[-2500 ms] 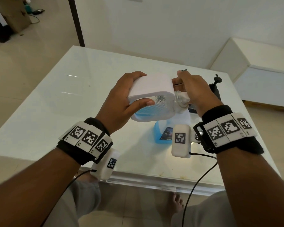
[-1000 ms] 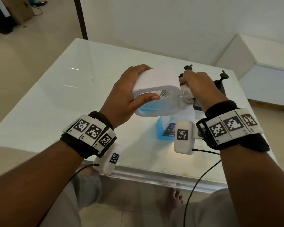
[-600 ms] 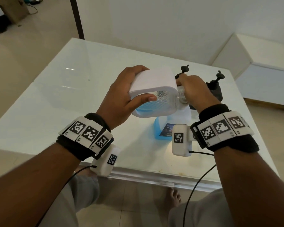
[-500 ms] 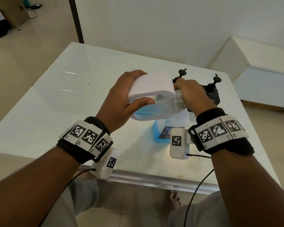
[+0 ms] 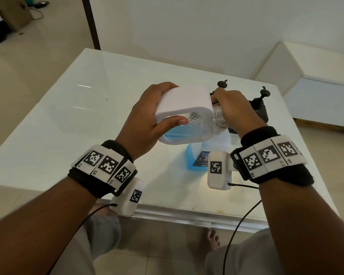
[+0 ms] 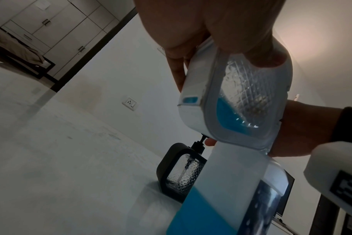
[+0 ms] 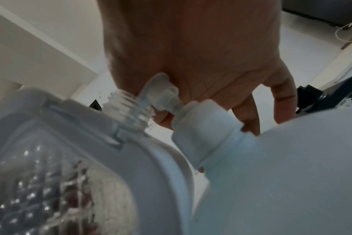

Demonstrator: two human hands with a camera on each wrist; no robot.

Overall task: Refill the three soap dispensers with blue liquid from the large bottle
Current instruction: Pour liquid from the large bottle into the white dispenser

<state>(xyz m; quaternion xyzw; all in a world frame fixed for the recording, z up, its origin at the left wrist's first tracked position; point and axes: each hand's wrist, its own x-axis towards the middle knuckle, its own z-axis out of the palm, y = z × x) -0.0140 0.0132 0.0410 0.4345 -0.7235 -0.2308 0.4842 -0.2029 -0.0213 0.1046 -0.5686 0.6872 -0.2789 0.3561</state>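
Left hand (image 5: pixel 145 124) grips the white soap dispenser (image 5: pixel 184 114) tipped on its side above the counter (image 5: pixel 68 120), some blue liquid pooled inside. Right hand (image 5: pixel 236 110) is curled round its pump cap (image 7: pixel 161 90) at the threaded neck. Large bottle (image 5: pixel 199 157) stands right under them, two black dispensers (image 5: pixel 260 108) behind on the far right.

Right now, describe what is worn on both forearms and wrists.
Bare forearms, no sleeves. Each wrist has a black band carrying three white tiles with black square-code markings, plus a white camera block bearing one such marking. A thin black cable trails from each block.
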